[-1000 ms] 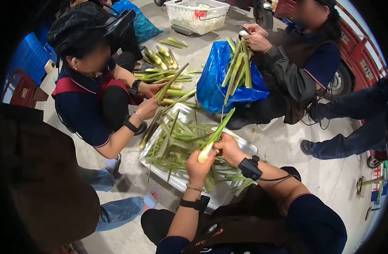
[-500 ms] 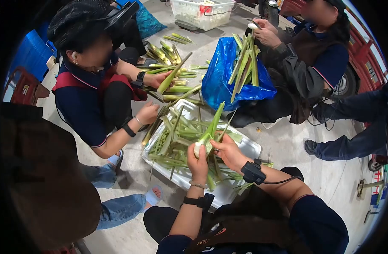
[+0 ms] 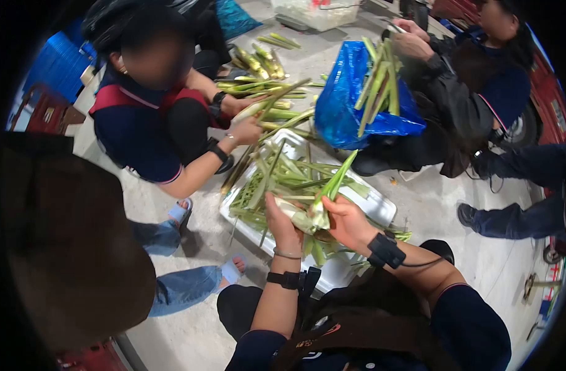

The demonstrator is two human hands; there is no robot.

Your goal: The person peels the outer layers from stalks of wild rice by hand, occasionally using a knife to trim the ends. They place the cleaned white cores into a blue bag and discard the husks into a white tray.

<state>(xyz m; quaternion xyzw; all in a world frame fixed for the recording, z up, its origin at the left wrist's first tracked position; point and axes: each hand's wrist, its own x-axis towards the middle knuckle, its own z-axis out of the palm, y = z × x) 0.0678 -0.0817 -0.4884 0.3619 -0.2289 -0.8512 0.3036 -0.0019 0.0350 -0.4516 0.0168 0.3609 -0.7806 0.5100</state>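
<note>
My left hand [image 3: 282, 224] and my right hand [image 3: 346, 221] both grip one green stalk [image 3: 320, 204] with a pale white base, held over a white tray [image 3: 382, 207] full of green husk strips. The stalk's green top points up and to the right. The white base lies against my left palm, and my right hand cups the stalk from the right side. Both wrists wear black bands.
A person in dark blue crouches at the left holding another stalk [image 3: 267, 105]. A second person sits at the top right behind a blue bag [image 3: 345, 105] of stalks. More stalks [image 3: 258, 68] lie on the concrete floor. A white basket [image 3: 314, 12] stands at the top.
The stalk has tilted lower toward the tray, with the white base now in my left palm. My right hand has slid under it. The view has shifted right and down.
</note>
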